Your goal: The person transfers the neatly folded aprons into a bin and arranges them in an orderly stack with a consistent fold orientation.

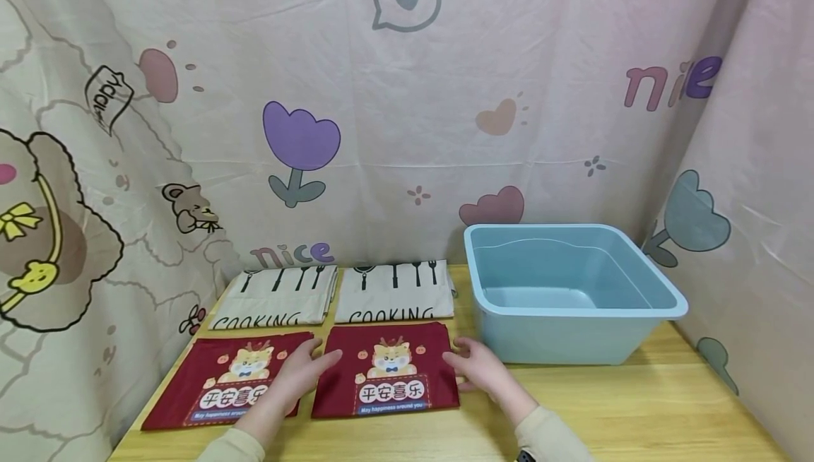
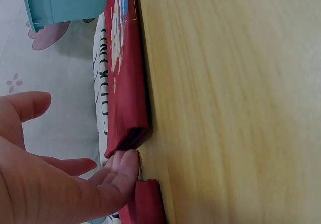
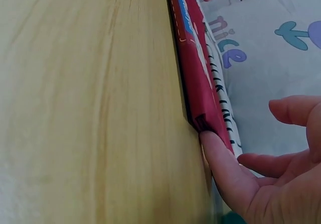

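A folded red cloth (image 1: pixel 343 384) with a cartoon animal print lies flat on the table, between the two hands. My left hand (image 1: pixel 295 377) is at its left edge, over the gap beside a second folded red cloth (image 1: pixel 184 395) of the same print. In the left wrist view the fingertips (image 2: pixel 128 164) reach right to the cloth's folded end, thumb held apart. At the opposite edge is my right hand (image 1: pixel 486 369), one fingertip (image 3: pixel 208 139) at the lower corner of the fold and the thumb raised. Neither hand grips the cloth.
Behind the red cloths lie two folded white cloths, a left one (image 1: pixel 273 299) and a right one (image 1: pixel 394 296), printed with utensils and "COOKING". A light blue plastic tub (image 1: pixel 572 338) stands at the right on the wooden table (image 1: pixel 604 405). A patterned curtain (image 1: pixel 407 109) hangs behind.
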`<state>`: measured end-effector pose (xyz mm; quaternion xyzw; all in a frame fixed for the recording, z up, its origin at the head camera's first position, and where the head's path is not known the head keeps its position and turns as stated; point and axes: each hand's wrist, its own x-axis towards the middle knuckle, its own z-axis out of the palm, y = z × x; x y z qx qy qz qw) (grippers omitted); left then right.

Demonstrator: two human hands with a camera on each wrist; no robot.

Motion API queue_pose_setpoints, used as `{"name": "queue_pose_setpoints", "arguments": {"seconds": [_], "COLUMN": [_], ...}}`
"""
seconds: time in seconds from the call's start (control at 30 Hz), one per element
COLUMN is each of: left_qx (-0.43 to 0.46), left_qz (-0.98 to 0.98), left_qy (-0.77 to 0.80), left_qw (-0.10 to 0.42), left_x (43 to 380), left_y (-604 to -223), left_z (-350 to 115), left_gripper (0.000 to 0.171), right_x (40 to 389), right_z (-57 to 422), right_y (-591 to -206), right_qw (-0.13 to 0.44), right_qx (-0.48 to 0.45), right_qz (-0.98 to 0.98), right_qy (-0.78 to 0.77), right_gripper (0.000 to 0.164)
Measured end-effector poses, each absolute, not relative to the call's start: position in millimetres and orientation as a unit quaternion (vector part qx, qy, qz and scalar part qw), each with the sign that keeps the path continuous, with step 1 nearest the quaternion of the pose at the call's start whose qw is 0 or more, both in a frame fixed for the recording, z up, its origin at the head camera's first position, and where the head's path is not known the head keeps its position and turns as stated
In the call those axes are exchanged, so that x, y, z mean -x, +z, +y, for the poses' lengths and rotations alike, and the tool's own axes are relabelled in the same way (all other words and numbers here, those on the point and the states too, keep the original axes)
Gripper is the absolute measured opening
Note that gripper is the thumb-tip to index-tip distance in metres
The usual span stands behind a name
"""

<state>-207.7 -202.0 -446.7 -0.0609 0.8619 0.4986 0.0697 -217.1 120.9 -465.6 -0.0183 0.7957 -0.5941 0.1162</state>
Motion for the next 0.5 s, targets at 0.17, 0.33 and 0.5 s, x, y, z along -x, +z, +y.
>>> {"name": "queue_pose_setpoints", "arguments": {"seconds": [0.17,0.33,0.5], "left_qx": [0.074,0.081,0.081], "left_qz": [0.846,0.841,0.841], "left_qy": [0.523,0.531,0.533], "left_qw": [0.070,0.061,0.054], "left_x": [208.3,207.2,208.2], "left_y": [-448.3,-448.0,-450.1], "left_z": [-204.7,-205.4,-205.4], "left_gripper": [0.075,0.071,0.064], "right_x": [217.5,218.8,219.4], "right_z": [122.0,121.8,123.5], "right_y": [-469.5,-472.0,-474.9], "right_qw": [0.120,0.122,0.120], "right_qx": [0.021,0.015,0.020], "right_qz": [0.773,0.755,0.745], "right_qy": [-0.623,-0.644,-0.656], "right_gripper": [0.059,0.057,0.056]}}
